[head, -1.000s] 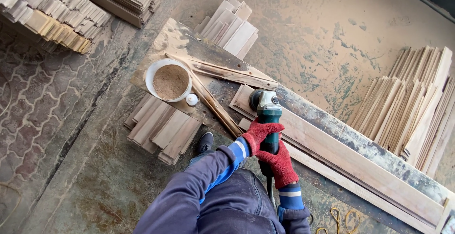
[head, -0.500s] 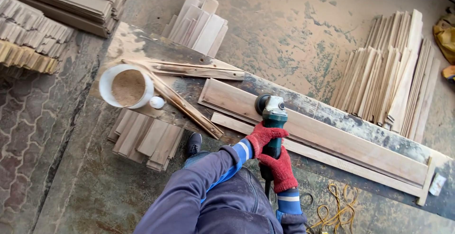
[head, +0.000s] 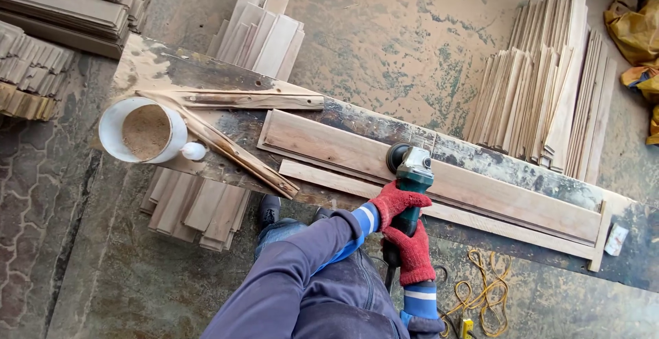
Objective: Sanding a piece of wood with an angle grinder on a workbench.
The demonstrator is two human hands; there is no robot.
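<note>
Both gloved hands are closed on the grinder (head: 410,174): the left hand (head: 395,202) wraps its body, the right hand (head: 410,251) grips the handle nearer the person. The tool's disc sits on the long board (head: 480,191), which lies along the bench (head: 158,64). Sanding looks to be under way; the next pass likely calls for steady, flat pressure rightward. A bucket (head: 110,130) of sawdust stands at far left.

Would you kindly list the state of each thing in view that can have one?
Sander: gripped by both hands, its pad resting on the long board.
Left hand: gloved, shut on the sander.
Right hand: gloved, shut on the sander.
White bucket: upright, open, holding sawdust.
Yellow cord: loose on the floor.
</note>
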